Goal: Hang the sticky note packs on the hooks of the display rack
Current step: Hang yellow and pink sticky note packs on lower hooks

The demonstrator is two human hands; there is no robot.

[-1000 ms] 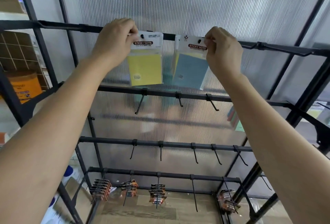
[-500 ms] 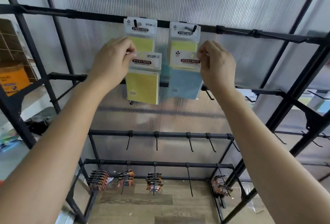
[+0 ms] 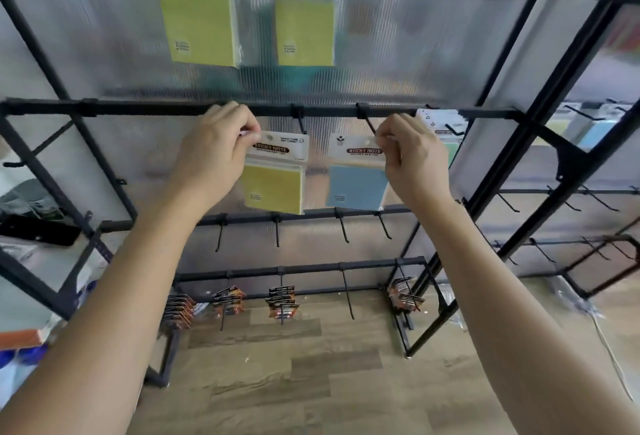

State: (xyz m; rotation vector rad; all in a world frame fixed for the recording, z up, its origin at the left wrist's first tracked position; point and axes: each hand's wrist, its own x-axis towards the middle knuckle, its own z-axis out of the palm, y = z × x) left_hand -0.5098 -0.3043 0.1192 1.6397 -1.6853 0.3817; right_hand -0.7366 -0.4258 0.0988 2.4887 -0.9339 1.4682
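Note:
My left hand (image 3: 216, 147) pinches the top corner of a yellow sticky note pack (image 3: 275, 178). My right hand (image 3: 412, 154) pinches the top corner of a blue sticky note pack (image 3: 356, 181). Both packs hang just under the second bar (image 3: 138, 107) of the black display rack, close to its hooks (image 3: 299, 121). One hook (image 3: 367, 121) is right above the blue pack's hole. Two yellow packs (image 3: 199, 19) (image 3: 304, 22) hang on hooks of the top bar.
Lower bars carry several bare hooks (image 3: 277, 232). Small carded packs (image 3: 280, 303) hang on the bottom bar near the wooden floor. More sticky note packs (image 3: 441, 126) hang to the right. A second rack frame (image 3: 554, 157) stands at the right, cluttered shelves at the left.
Both hands came down from the top bar with the two packs to the second bar. The view tilted, so the hung packs now sit at the top edge.

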